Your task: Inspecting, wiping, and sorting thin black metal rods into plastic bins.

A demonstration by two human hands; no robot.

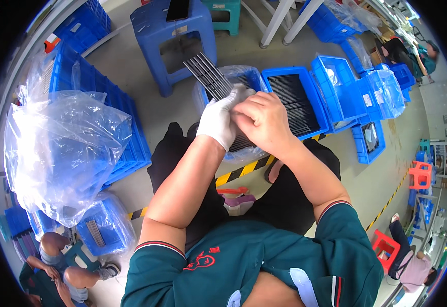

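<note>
A blue plastic stool (175, 38) stands on the grey floor (244, 48) with a dark flat device (178, 9) lying on its seat, and a teal stool (223, 14) stands just behind it. To the left, a stack of blue crates (108, 110) sits partly under a large crumpled clear plastic bag (62, 148). On the right several open blue bins (359, 97) cluster together, a yellow-and-black striped line (241, 171) crosses the floor, and red stools (420, 175) stand farther off.
</note>
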